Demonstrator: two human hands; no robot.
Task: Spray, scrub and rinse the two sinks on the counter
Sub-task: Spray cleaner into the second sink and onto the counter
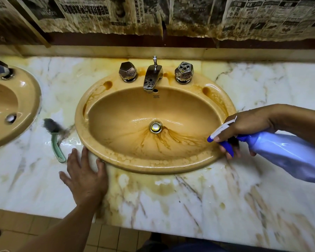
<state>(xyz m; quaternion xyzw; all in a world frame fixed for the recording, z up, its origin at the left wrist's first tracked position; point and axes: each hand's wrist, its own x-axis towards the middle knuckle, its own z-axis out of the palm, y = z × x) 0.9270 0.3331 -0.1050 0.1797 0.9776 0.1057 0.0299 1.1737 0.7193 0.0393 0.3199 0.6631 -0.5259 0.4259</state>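
**Sprayer held at the main sink's rim**

We note the main sink set in the marble bench, with brown streaks fanning from its drain toward the front right. The right grip is curled round the neck and trigger of the spray bottle, held over the sink's right rim with the nozzle aimed into the basin. The left grip lies flat and spread on the bench at the sink's front-left, fingertips touching the rim. The brush lies on the bench just left of the sink, bristles away from us. The second sink sits farther left, partly cut off.
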